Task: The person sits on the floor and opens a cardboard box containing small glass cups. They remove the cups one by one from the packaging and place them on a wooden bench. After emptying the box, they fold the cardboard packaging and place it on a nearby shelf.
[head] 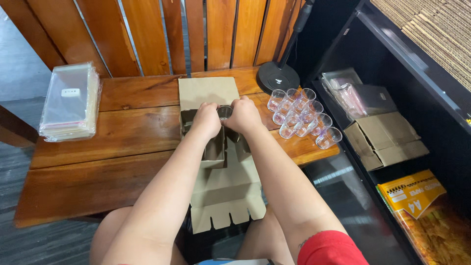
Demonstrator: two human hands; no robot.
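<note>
A small clear drinking glass sits between a person's two hands over an open brown cardboard box with inner dividers, at the middle of a slatted wooden table. The left hand curls against the glass's left side and the right hand against its right, fingers bent close around the rim; how firmly either grips cannot be told from above. The box's long slotted flap hangs off the table's near edge toward the person's lap. Just right of the box, a cluster of matching empty glasses stands near the table's right edge, beside the round black base of a stand. A stack of clear plastic bags lies at the far left; a black shelf holds flattened cartons. The risks look plain: the glass could catch a divider edge and tip, or a forearm could brush the crowded glasses off the edge.
</note>
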